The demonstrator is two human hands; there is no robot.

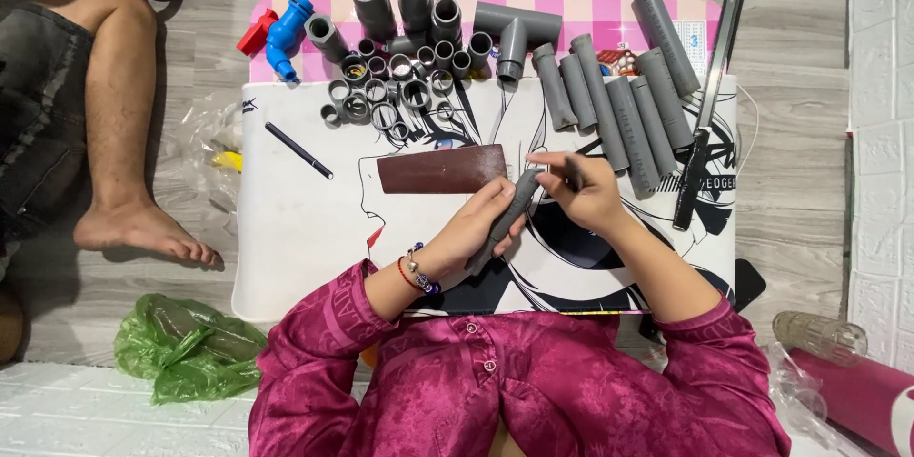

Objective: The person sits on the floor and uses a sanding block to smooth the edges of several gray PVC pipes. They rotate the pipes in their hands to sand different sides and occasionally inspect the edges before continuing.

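Left grip (476, 228) is wrapping a stiff, light grey pipe (505, 219) mid-length near the worktop's (286, 257) centre; right grip (581, 192) is pinching a pen (574, 172).

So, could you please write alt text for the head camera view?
A left hand holds a grey pipe piece over a white table while the right hand puts a dark marker to it. More grey pipes lie behind.

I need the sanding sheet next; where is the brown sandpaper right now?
In the head view the brown sandpaper lies flat on the mat, just above the left hand, below the cluster of small grey rings.
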